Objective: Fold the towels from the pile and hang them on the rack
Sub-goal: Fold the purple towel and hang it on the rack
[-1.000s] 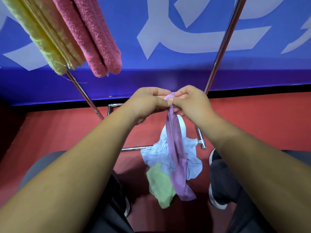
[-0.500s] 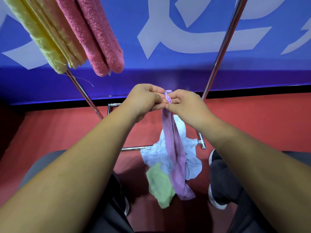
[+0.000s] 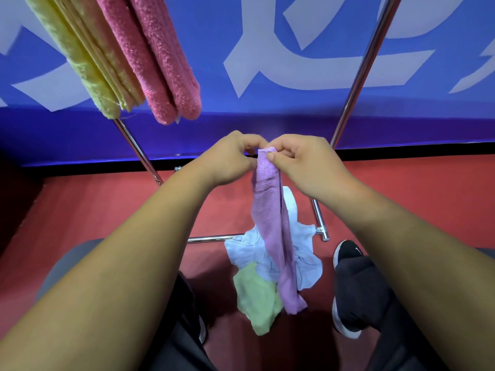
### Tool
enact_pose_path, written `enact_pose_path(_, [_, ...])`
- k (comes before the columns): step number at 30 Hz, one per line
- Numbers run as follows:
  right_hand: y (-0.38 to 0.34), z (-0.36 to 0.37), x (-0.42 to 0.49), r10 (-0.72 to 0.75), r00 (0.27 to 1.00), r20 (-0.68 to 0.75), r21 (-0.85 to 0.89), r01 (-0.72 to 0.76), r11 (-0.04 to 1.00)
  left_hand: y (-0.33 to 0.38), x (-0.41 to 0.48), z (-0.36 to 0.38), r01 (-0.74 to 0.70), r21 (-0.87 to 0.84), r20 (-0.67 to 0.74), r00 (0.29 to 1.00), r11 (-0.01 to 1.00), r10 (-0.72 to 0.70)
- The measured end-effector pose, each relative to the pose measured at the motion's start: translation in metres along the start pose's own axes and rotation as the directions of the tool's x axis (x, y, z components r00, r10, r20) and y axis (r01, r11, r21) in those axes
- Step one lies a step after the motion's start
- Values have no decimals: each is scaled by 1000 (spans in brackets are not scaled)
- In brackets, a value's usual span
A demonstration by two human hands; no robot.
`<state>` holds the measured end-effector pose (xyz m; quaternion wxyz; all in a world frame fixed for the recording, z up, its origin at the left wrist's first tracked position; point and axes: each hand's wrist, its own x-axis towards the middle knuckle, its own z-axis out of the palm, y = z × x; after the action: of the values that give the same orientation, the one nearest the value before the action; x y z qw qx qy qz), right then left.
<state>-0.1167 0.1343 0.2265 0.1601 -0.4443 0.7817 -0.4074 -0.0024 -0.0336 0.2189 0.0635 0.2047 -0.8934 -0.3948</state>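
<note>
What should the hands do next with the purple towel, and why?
Probably slide the left hand and right hand apart along the top edge. Both pinch the purple towel at nearly one spot, so it hangs bunched in a narrow strip, too crumpled to fold.

Both forearms point(image 3: 139, 263) bare down to the lower frame edge. The left hand point(image 3: 227, 162) and right hand point(image 3: 308, 167) are bare too, nails cut short on the fingers point(image 3: 273, 156) that show. Dark, near-black trousers point(image 3: 359, 285) on both legs, loose at the ankle. Footwear: right shoe point(image 3: 345, 250) black, white sole, small white mark on the toe; left shoe point(image 3: 202, 330) mostly hidden, only a pale sole edge showing.
</note>
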Motion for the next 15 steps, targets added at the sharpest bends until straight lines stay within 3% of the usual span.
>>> enact_pose_path(3, [-4,-10,-2,-9,1000,-28,40,10,999,0,-4,-8,5,103,62,998,995,-11])
enact_pose_path(8, [-8,-25,-2,12,975,-220,128,16,992,-9,-9,-22,91,265,-42,996,960,-82])
enact_pose_path(12, [-16,-42,-2,56,920,-388,226,36,974,-1,-21,-33,127,3,-278,953,992,-122])
enact_pose_path(15, [-31,-59,-4,36,873,-487,200,71,977,22,-30,-44,17,-347,-398,903,938,-164])
